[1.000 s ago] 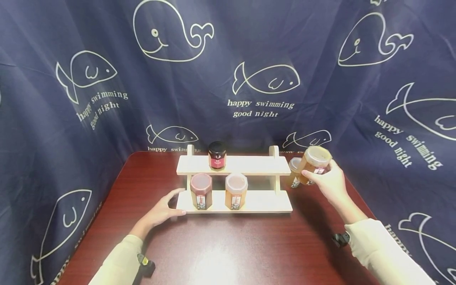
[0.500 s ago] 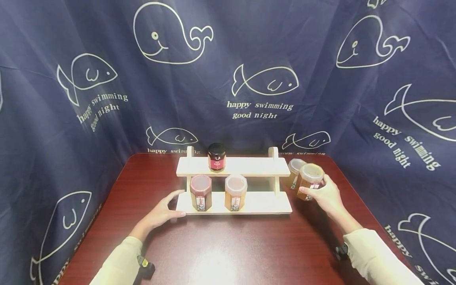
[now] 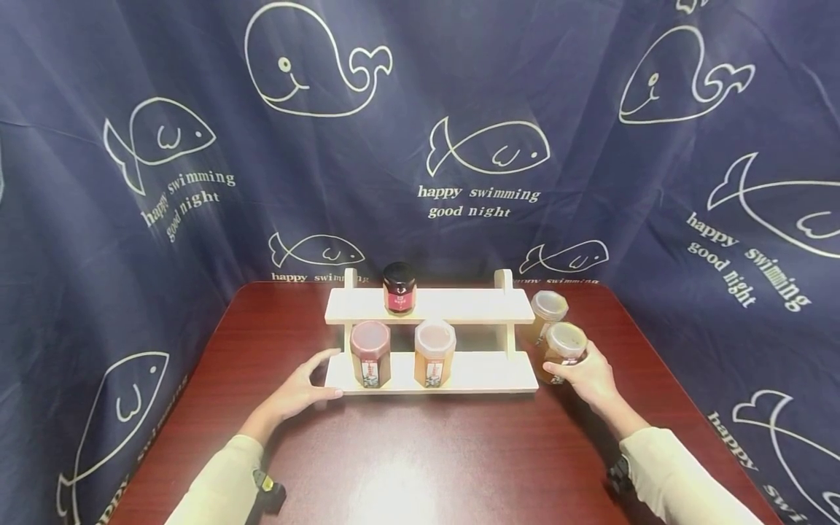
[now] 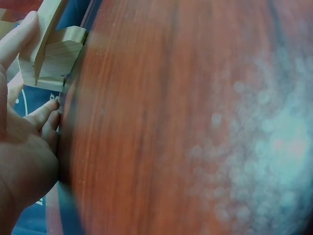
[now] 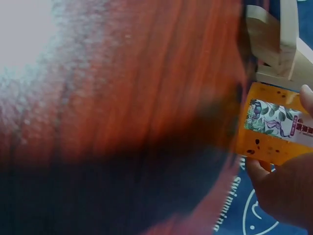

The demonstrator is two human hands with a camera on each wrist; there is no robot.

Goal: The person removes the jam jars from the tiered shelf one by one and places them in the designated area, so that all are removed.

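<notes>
The right hand [image 3: 587,375] grasps an amber jar [image 3: 563,350] just right of the rack [image 3: 485,379]; the left hand [image 3: 298,390], fingers relaxed, touches the rack's left end. A careless swing could knock the jar behind [image 3: 546,312].

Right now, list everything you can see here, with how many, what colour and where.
Wooden rack: one, pale, two-tier, mid-table.
Dark jar: one, black lid, red label, upper shelf.
Hexagonal jars: two, reddish-brown and amber, lower shelf.
Held jar: one, amber, right of rack.
Back jar: one, amber, behind held jar.
Table: one, reddish-brown.
Curtain: navy, white whales, around the table.
Left hand: touches rack's left end.
Right hand: grips held jar.
</notes>
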